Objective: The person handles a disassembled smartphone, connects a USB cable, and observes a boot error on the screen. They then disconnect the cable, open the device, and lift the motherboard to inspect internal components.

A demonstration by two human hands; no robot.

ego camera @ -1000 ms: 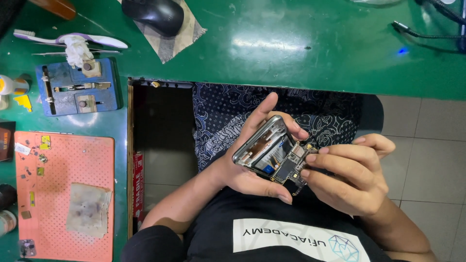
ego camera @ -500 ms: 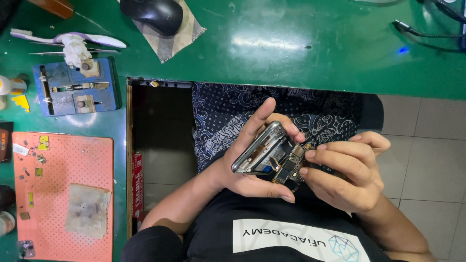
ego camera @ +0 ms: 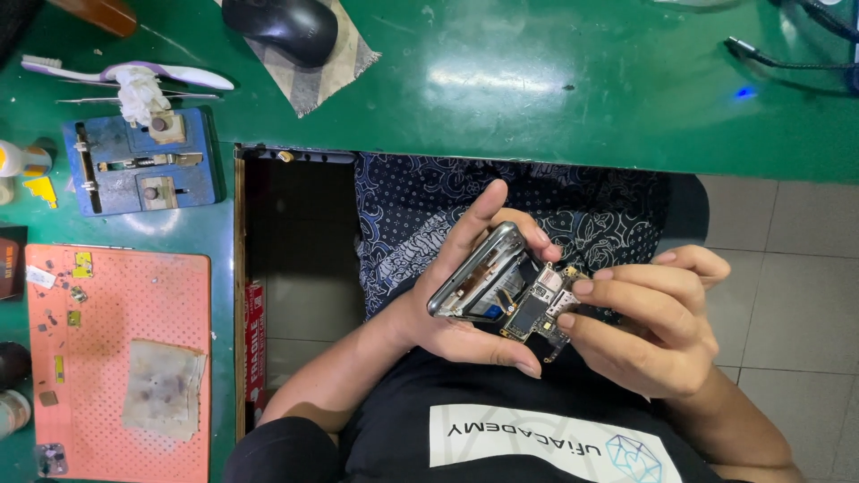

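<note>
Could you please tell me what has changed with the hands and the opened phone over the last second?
The left hand has tilted the opened phone more edge-on toward the desk. The right hand keeps its fingertips on the circuit board. Both grips stayed, and the mouse and orange mat did not move.

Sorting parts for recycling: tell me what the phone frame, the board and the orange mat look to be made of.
Phone frame: likely metal, silver and glossy; its edge catches bright highlights.
Board: printed circuit laminate, dark and matte, studded with small metal cans and gold contacts.
Orange mat: probably silicone or rubber, dull, with a dotted grid and soft rounded corners.
</note>
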